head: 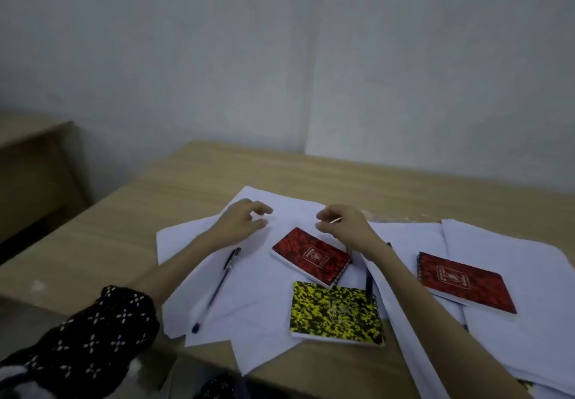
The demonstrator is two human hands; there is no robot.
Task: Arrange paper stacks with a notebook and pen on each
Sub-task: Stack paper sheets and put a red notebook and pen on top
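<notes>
Loose white paper sheets lie fanned out on the wooden table. On them rest a red spiral notebook, a yellow-black notebook and a blue pen. A second red notebook lies on another paper stack at the right. A dark pen shows partly beside my right forearm. My left hand hovers over the far sheets, fingers curled apart, holding nothing. My right hand hovers just beyond the red notebook with fingers curled; a thin pale sliver shows at its fingertips.
A grey-white wall stands right behind the table. A second wooden desk sits at the far left. The table's near edge runs below the sheets, some of which hang over it.
</notes>
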